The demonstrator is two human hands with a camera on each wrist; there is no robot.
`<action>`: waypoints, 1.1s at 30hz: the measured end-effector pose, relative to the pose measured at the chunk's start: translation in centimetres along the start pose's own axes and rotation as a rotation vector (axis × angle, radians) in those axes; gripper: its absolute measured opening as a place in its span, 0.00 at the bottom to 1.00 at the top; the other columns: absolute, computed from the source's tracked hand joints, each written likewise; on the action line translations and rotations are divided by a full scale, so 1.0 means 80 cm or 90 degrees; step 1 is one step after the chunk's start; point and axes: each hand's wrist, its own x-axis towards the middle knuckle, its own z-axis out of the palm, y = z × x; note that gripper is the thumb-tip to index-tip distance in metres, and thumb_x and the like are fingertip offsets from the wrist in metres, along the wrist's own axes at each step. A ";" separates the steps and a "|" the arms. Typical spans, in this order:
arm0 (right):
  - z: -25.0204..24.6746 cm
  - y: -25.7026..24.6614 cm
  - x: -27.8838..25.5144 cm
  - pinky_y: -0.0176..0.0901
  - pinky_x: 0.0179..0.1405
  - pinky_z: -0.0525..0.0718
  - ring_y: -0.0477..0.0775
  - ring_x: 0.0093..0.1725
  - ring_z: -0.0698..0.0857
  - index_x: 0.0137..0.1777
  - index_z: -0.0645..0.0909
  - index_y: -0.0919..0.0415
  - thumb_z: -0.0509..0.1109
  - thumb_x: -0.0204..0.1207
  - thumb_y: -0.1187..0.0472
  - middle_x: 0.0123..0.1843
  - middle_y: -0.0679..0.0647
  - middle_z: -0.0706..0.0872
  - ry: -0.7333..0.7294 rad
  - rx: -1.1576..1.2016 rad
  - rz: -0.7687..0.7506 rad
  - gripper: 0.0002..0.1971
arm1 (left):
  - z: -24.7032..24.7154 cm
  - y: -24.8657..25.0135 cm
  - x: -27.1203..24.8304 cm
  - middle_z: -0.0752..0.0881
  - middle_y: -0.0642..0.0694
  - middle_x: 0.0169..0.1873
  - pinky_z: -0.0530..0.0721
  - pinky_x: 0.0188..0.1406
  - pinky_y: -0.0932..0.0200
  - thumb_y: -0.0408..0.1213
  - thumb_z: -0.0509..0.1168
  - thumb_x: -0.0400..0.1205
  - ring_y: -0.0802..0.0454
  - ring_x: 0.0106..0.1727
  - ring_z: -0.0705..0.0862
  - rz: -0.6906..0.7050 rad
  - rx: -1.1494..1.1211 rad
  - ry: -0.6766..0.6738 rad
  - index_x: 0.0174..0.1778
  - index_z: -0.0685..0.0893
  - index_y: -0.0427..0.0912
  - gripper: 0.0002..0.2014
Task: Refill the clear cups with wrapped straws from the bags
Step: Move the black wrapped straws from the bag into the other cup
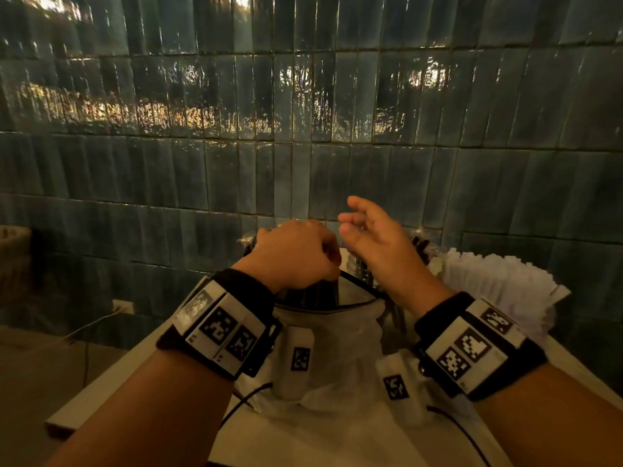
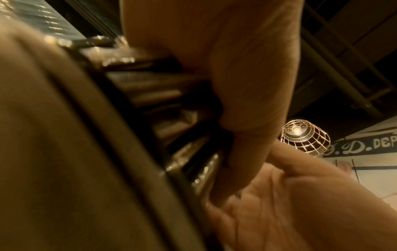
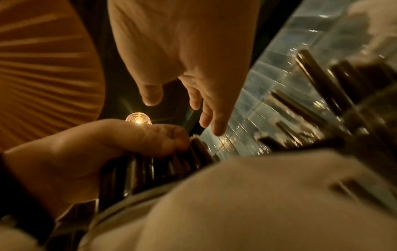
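My left hand [image 1: 296,254] grips a bundle of dark wrapped straws [image 1: 310,293] that stick out of the mouth of a clear plastic bag [image 1: 333,335] on the white counter. In the left wrist view its fingers [image 2: 240,88] curl round those straws [image 2: 163,95]. My right hand [image 1: 365,229] hovers just right of it, fingers spread and holding nothing. The right wrist view shows its fingers [image 3: 193,95] above the left hand [image 3: 92,146]. A clear cup [image 1: 421,244] with dark straws stands behind the right hand, mostly hidden.
A stack of white paper-wrapped straws [image 1: 492,281] fans out at the right, against the tiled wall [image 1: 303,129]. The white counter [image 1: 108,385] ends at the left. A woven basket [image 1: 13,261] and a wall socket with a cable [image 1: 123,307] lie further left.
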 end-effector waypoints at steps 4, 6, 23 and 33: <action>0.015 0.024 -0.020 0.45 0.64 0.80 0.45 0.67 0.79 0.80 0.60 0.46 0.73 0.59 0.40 0.72 0.49 0.75 -0.064 0.183 0.128 0.47 | -0.004 -0.007 -0.008 0.82 0.60 0.47 0.73 0.64 0.37 0.53 0.69 0.70 0.53 0.54 0.80 0.007 -0.061 -0.008 0.42 0.76 0.67 0.09; 0.021 0.033 -0.028 0.38 0.57 0.83 0.40 0.65 0.79 0.78 0.60 0.41 0.79 0.62 0.44 0.70 0.43 0.76 -0.105 0.194 0.134 0.45 | -0.006 -0.012 -0.011 0.83 0.59 0.54 0.74 0.65 0.37 0.54 0.70 0.68 0.52 0.58 0.81 0.016 -0.101 -0.022 0.54 0.77 0.69 0.18; 0.037 0.062 -0.046 0.51 0.61 0.84 0.50 0.61 0.84 0.66 0.72 0.43 0.72 0.75 0.62 0.65 0.48 0.81 -0.078 0.071 0.117 0.22 | -0.002 -0.012 -0.001 0.82 0.57 0.61 0.75 0.67 0.41 0.55 0.72 0.70 0.55 0.56 0.80 0.017 -0.081 -0.029 0.71 0.72 0.66 0.31; 0.028 0.072 -0.041 0.39 0.55 0.85 0.44 0.58 0.86 0.61 0.77 0.45 0.74 0.73 0.66 0.57 0.45 0.87 -0.018 0.093 0.092 0.21 | -0.005 -0.014 0.025 0.80 0.51 0.66 0.81 0.58 0.55 0.48 0.77 0.68 0.51 0.62 0.81 0.070 -0.114 0.015 0.70 0.77 0.57 0.32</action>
